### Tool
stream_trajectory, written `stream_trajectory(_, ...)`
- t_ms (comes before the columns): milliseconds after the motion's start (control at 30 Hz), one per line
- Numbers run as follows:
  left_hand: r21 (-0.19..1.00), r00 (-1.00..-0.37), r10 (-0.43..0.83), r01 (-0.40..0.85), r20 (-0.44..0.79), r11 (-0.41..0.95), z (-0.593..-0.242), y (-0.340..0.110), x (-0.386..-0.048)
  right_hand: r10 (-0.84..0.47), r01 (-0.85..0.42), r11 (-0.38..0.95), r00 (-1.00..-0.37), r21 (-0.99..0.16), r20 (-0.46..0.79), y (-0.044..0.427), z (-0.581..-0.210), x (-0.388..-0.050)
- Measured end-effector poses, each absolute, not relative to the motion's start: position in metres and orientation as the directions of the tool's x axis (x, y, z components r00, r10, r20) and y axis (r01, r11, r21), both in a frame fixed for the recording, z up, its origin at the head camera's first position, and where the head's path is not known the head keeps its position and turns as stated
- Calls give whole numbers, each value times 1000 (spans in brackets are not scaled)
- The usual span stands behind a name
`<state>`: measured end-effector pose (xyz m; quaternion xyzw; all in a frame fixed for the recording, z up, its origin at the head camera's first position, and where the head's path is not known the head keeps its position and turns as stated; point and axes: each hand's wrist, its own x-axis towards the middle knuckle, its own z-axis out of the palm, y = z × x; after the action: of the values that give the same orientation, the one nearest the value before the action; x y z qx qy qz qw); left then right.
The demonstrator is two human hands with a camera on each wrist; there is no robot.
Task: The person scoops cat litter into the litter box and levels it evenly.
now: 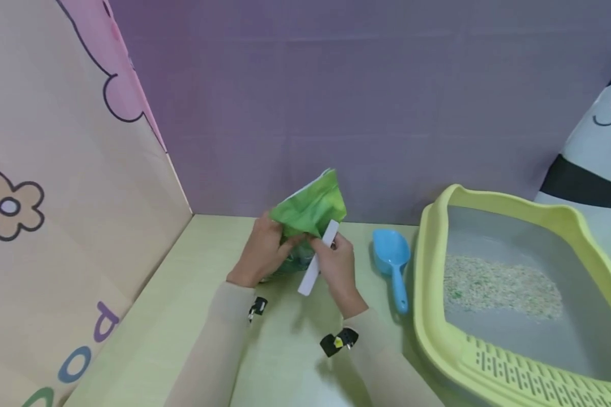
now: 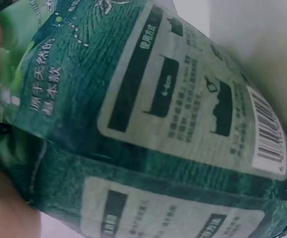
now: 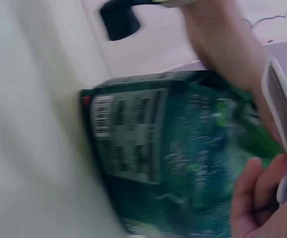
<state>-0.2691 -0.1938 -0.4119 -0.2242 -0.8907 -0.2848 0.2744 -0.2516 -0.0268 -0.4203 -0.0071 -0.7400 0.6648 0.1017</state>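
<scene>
A green cat litter bag (image 1: 310, 200) stands on the table near the back wall, its top gathered at the neck and flaring above the hands. My left hand (image 1: 261, 253) grips the bag's neck from the left. In my right hand (image 1: 338, 271) is a long white bag clip (image 1: 310, 277), held slanting in front of the neck, with the fingertips close to the gathered plastic. The left wrist view shows the dark green bag body (image 2: 74, 124) with printed panels and a barcode. In the right wrist view the clip (image 3: 281, 99) stands beside the bag's neck.
A blue litter scoop (image 1: 390, 254) lies on the table right of the hands. Farther right is a litter box with a yellow rim (image 1: 431, 282), holding pale litter (image 1: 504, 285). A purple backdrop (image 1: 305, 102) rises behind, and a patterned panel (image 1: 71, 186) stands at left.
</scene>
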Motion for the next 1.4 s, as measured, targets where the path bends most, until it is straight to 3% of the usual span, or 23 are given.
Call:
stream_trajectory(167, 360, -737, 255, 563, 626, 744, -413, -187, -271, 83, -274, 198, -952, -941, 295, -18, -396, -239)
stream_trajectory(333, 316, -731, 310, 580, 608, 751, -412, -176, -269, -157, -547, 375, -833, -749, 530, -4, -363, -220)
stream_trajectory(400, 263, -716, 351, 594, 603, 760, -413, -172, -267, -297, -580, 523, -811, -624, 504, 0, -349, -216)
stream_trajectory(467, 212, -710, 388, 599, 588, 772, -413, -169, -263, -404, -563, 675, -822, -476, 400, 1, -336, -215)
stream_trajectory(600, 125, -700, 443, 601, 560, 789, -412, -165, -256, -423, -452, 861, -891, -235, 165, -6, -321, -221)
stream_trajectory(767, 99, -688, 490, 627, 536, 772, -409, -157, -252, -365, -363, 931, -929, 40, 60, -8, -312, -229)
stream_trajectory(900, 86, -692, 509, 631, 512, 771, -409, -150, -248, -425, -408, 881, -905, 240, 25, -1, -312, -231)
stream_trajectory(1133, 68, -696, 501, 615, 515, 785, -414, -141, -248, -562, -528, 809, -823, 256, 79, 20, -330, -237)
stream_trajectory(1400, 52, -701, 503, 607, 505, 793, -416, -139, -251, -570, -556, 808, -821, 198, 22, 34, -333, -250)
